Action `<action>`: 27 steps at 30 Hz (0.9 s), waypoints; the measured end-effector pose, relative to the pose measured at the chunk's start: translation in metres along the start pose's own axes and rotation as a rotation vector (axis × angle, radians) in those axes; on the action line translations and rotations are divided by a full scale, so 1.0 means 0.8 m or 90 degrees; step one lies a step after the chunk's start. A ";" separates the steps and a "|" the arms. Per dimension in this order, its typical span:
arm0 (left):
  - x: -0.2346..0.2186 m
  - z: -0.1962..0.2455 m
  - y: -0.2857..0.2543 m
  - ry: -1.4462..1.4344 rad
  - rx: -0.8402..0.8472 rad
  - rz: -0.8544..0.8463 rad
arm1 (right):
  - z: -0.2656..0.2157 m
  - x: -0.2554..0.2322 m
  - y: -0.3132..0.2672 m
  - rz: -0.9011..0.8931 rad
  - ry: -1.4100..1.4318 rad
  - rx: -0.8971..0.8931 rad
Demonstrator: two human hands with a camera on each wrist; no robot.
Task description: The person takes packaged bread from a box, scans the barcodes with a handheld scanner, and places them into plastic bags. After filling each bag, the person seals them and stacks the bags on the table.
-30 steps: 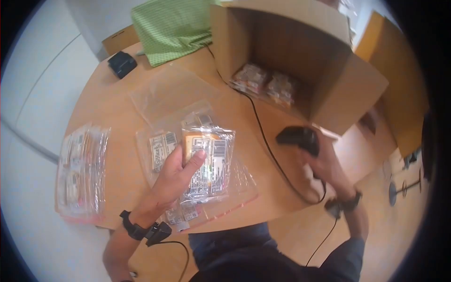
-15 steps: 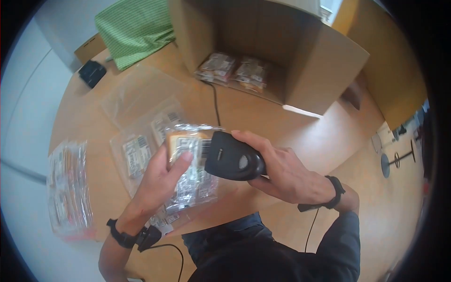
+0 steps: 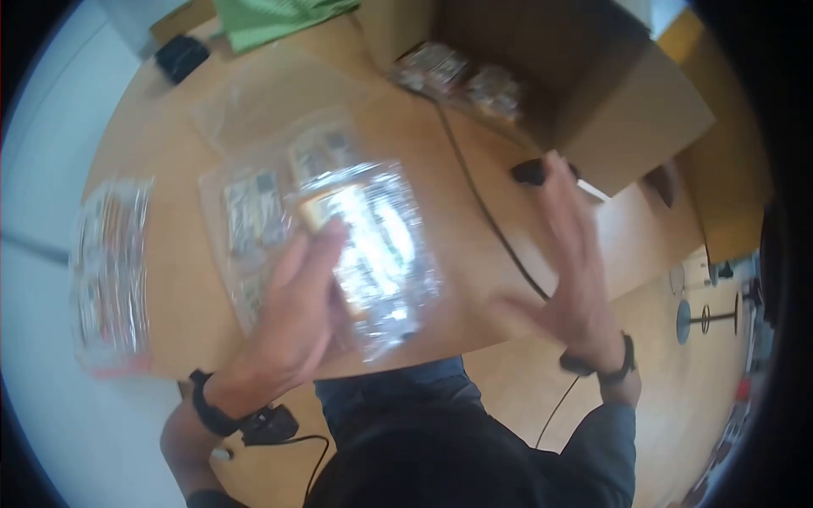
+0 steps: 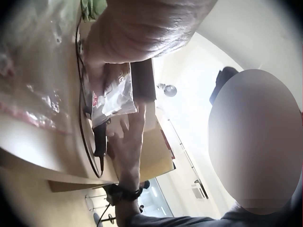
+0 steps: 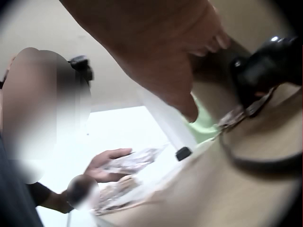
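Observation:
In the head view the left hand point(image 3: 292, 317) grips a shiny clear-wrapped packet point(image 3: 377, 254) by its left edge, thumb on top. The packet's label is blurred by glare. Over the table's right part is the right hand point(image 3: 576, 271), fingers extended and thumb spread, holding nothing. Just beyond its fingertips lies a black scanner point(image 3: 530, 173), partly hidden by them. The left wrist view shows the scanner point(image 4: 100, 139) on the table beside that hand point(image 4: 130, 142). Flat bags with labelled packets point(image 3: 252, 207) lie under and behind the held packet.
A stack of wrapped packets point(image 3: 114, 271) stands at the table's left. An open cardboard box point(image 3: 635, 118) at the back right holds several packets point(image 3: 495, 91). A black cable point(image 3: 483, 203) crosses the table. A dark object point(image 3: 182, 57) and green cloth point(image 3: 275, 19) are at the back.
The right hand has let go of the scanner, which went from over the held packet to the table at the right. The left hand still holds the packet, now tilted and catching glare.

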State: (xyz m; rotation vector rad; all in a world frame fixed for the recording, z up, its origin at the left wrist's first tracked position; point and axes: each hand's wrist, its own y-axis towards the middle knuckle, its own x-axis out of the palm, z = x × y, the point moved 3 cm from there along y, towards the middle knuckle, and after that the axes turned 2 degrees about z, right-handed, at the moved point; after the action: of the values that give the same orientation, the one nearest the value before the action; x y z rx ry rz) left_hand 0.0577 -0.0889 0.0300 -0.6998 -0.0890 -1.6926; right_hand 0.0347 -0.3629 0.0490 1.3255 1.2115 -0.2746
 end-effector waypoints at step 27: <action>-0.026 0.005 -0.030 1.005 0.591 -0.134 | -0.124 0.086 -0.037 -0.027 -0.011 -0.519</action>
State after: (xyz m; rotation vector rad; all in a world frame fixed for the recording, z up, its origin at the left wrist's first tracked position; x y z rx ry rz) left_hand 0.0393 -0.0631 0.0306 1.3956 0.1743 -1.7055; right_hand -0.0095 -0.2582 -0.0007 0.5861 1.1534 0.1761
